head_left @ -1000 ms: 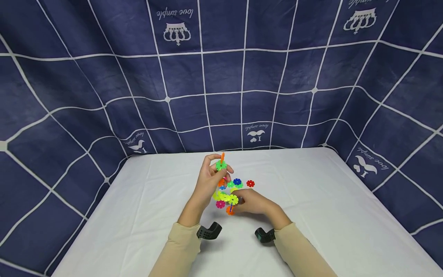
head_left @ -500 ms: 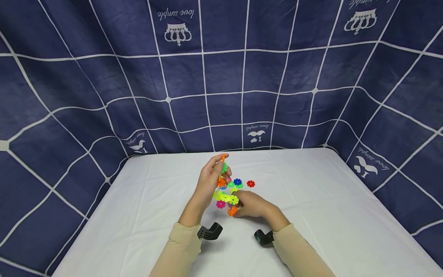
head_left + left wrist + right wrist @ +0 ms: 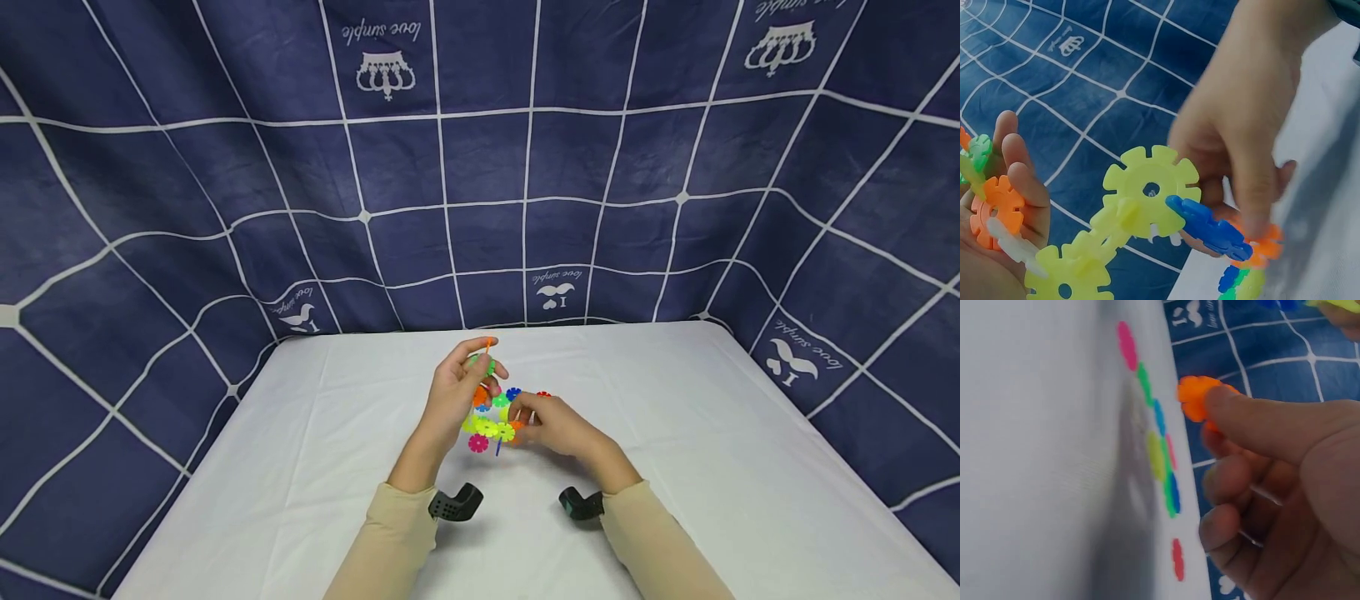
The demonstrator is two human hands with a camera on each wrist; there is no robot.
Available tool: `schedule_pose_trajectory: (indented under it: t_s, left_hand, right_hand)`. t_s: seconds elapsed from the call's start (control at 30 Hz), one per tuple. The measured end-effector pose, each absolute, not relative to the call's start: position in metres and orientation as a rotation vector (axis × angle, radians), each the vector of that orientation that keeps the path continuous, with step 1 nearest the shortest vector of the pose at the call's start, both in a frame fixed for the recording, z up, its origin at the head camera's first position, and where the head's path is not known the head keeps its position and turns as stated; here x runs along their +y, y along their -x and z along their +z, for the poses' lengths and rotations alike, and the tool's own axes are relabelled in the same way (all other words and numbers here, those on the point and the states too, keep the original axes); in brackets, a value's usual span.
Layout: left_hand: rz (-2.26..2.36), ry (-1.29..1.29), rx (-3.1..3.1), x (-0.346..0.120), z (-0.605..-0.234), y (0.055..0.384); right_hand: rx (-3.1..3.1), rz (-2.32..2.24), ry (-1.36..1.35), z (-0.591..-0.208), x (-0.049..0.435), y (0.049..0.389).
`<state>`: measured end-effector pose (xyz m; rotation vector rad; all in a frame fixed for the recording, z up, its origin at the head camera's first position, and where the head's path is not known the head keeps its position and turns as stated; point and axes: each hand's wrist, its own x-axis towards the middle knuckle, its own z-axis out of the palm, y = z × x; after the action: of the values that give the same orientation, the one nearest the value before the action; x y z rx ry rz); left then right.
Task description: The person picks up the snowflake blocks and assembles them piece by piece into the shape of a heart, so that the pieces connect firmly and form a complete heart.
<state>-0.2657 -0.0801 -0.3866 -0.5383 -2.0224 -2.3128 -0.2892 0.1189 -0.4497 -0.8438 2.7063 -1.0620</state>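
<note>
My left hand (image 3: pixel 453 387) holds a chain of interlocking snowflake discs. Near its fingers are a green disc (image 3: pixel 483 364) and an orange disc (image 3: pixel 997 212). The chain runs on through a pale piece to several yellow discs (image 3: pixel 1147 190); a blue disc (image 3: pixel 1210 228), seen nearly edge-on, juts from the end yellow one. Beside that end, my right hand (image 3: pixel 555 427) pinches a single orange disc (image 3: pixel 1194 398) between thumb and forefinger. In the left wrist view this disc overlaps the blue one's tip; in the head view it stands to the right of it.
Loose discs lie on the white table (image 3: pixel 645 500) under and beyond the hands: a pink one (image 3: pixel 478 443), a dark blue one (image 3: pixel 513 393), a red one (image 3: pixel 1177 559) and several others. A dark blue checked curtain (image 3: pixel 480 167) surrounds the far edge and sides.
My right hand has lifted the orange disc from below the blue disc, up and to the right of it. My left thumb and fingers have shifted slightly on the chain, turning it a little.
</note>
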Motion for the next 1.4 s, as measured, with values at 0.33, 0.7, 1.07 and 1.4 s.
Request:
schedule_pose_trajectory:
  t_s: [0.33,0.7,1.07,1.4]
  left_hand:
    - [-2.313,0.529,-2.047,-0.08,-0.388,0.265]
    - [-2.206,0.579,-2.201,-0.076,-0.391,0.265]
    - [-2.088,0.688,-2.304,-0.072,-0.394,0.265]
    - [-2.067,0.718,-2.321,-0.069,-0.394,0.263]
  right_hand:
    - [2.908,-1.406,0.636,-0.422,0.13,0.287]
    - [2.765,-2.003,0.635,-0.4,0.132,0.278]
    - [2.753,-2.137,0.884,-0.385,0.125,0.265]
    - [2.805,-2.06,0.951,-0.386,0.123,0.263]
